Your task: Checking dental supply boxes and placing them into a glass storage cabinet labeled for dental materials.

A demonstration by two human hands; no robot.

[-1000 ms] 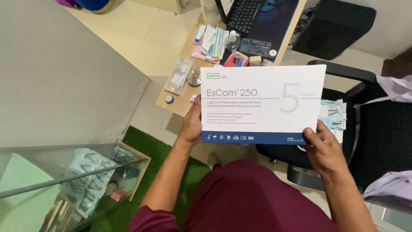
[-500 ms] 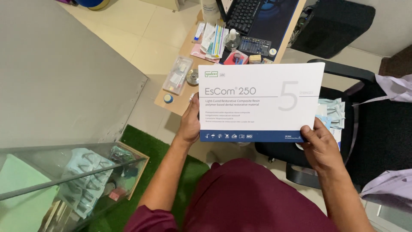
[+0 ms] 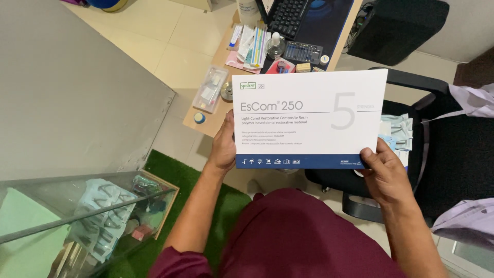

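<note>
I hold a flat white box [image 3: 309, 118] with grey print and a dark blue strip along its bottom edge, face up in front of me. My left hand [image 3: 224, 145] grips its left edge, fingers hidden behind it. My right hand [image 3: 383, 172] grips the lower right corner, thumb on the blue strip. The box hangs above my lap in dark red clothing [image 3: 303, 237] and covers part of the desk and chair behind it.
A wooden desk [image 3: 216, 126] carries a clear plastic case [image 3: 210, 90], small round jars, packets, a bottle, a keyboard [image 3: 285, 15] and a dark mat. A black office chair [image 3: 437, 134] with papers stands right. Lower left: a glass cabinet [image 3: 87, 216] and green turf [image 3: 175, 170].
The box has shifted slightly in view while both hands keep the same grip; the camera has tilted a little.
</note>
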